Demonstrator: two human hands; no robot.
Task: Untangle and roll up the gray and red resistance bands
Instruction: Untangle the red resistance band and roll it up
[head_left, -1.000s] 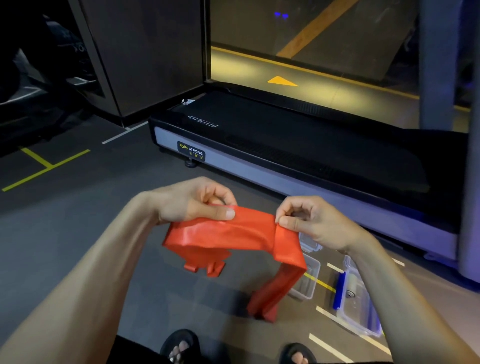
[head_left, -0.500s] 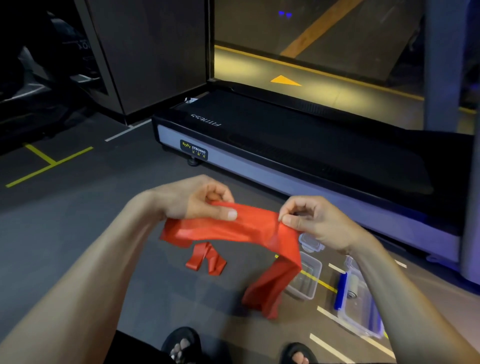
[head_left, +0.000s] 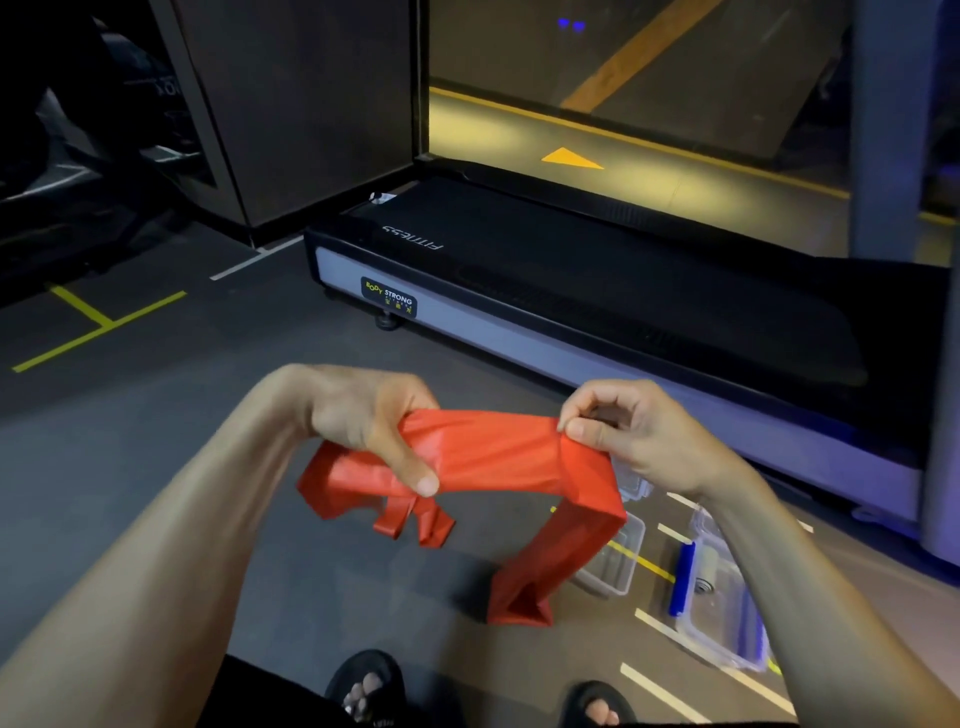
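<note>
The red resistance band is held in the air between both hands, above the dark floor and in front of the treadmill. The left hand grips a bunched, folded section, thumb pressed across the front face and fingers curled behind it. The right hand pinches the upper edge of the band between thumb and fingertips; from that pinch the remaining length drops toward the floor, where its lower end is folded over on itself. Short folded ends hang below the left hand. The gray band is not visible in this view. The step in hand appears to be flattening the red band ahead of rolling. To do it well, keep light tension between the two hands so the span lies flat, work out the creases at the left grip, and check that the hanging tail carries no twist before starting the roll. Align both edges on the first turn; a skewed start is likely to produce a cone. Two clear plastic containers stand on the floor below the right forearm.
</note>
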